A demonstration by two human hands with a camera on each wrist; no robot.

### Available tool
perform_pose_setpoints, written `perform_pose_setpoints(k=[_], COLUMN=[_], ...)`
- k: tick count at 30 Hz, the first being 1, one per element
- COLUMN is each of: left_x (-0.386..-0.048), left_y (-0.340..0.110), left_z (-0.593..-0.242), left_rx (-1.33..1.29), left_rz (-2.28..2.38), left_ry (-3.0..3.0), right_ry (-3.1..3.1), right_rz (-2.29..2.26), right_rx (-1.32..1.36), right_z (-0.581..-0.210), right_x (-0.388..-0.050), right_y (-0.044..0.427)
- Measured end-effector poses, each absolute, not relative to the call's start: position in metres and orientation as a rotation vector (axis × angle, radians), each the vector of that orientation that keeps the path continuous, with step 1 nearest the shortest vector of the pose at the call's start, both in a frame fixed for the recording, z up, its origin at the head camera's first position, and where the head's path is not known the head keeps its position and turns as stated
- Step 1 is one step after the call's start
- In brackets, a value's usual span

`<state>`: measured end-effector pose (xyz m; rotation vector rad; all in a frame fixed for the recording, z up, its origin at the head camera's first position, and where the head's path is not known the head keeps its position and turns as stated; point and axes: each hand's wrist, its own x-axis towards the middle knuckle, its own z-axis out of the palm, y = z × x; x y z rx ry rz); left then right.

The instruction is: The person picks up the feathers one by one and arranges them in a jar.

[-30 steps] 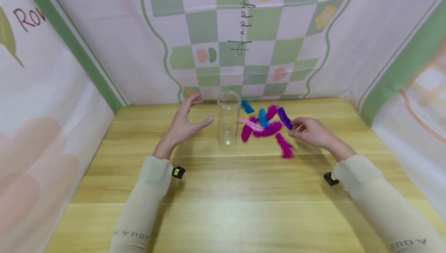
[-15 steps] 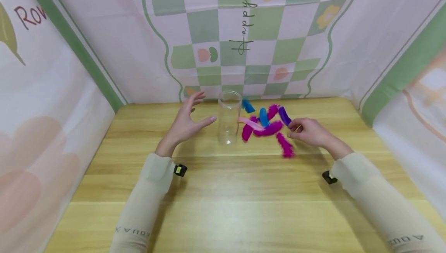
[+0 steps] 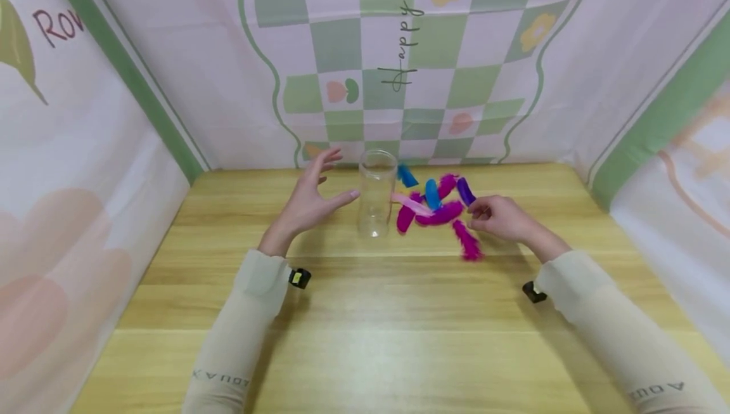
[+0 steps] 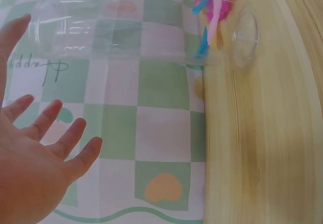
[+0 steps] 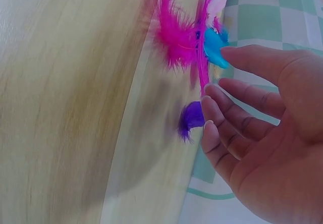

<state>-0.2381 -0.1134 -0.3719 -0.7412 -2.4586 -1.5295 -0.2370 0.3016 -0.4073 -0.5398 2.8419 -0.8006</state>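
A tall clear glass cylinder (image 3: 376, 201) stands upright on the wooden table. To its left my left hand (image 3: 305, 205) has its fingers and thumb spread, with a small gap between the thumb tip and the glass. Several feathers lie loosely heaped right of the glass: magenta feathers (image 3: 439, 214), blue feathers (image 3: 432, 194), a pale pink feather (image 3: 412, 204) and a purple feather (image 3: 465, 191). My right hand (image 3: 502, 219) is at the heap's right edge, beside the purple feather. In the right wrist view, its fingers bend loosely, thumb apart, holding nothing; the purple feather (image 5: 193, 115) sits partly behind the fingertips.
The wooden table (image 3: 365, 331) stretches from the heap toward me. A printed cloth (image 3: 331, 40) hangs at its back edge, close behind the glass and feathers. More cloth hangs on both sides. Black wrist cameras (image 3: 299, 278) are strapped under the cuffs.
My left hand has drifted slightly right, bringing its thumb closer to the glass. My right hand has shifted a little left toward the feathers. Glass and feathers lie as before.
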Motion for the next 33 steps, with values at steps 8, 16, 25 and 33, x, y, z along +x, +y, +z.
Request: perform_pose_setpoints(k=[8,16,25,33], left_x=[-0.238,-0.238,-0.240,-0.241], left_y=[-0.112,-0.108,-0.102,-0.096], left_z=[-0.371,-0.371,-0.372,-0.372], left_rx=[-0.729,-0.736,-0.741,-0.742], left_rz=[-1.534,-1.527,-1.525,-1.528], left_ry=[-2.475,-2.492,-2.515,-2.522], right_ry=[2.859,2.850,2.861,2.859], right_rz=[-0.789,-0.787,-0.756,-0.743], right_rx=[-0.548,-0.578,-0.593,-0.609], right_z=[-0.411,-0.415,-0.420,-0.422], right_x=[-0.239,-0.243,-0.247,-0.249], right_y=[0.300,0.298,0.297,0.293])
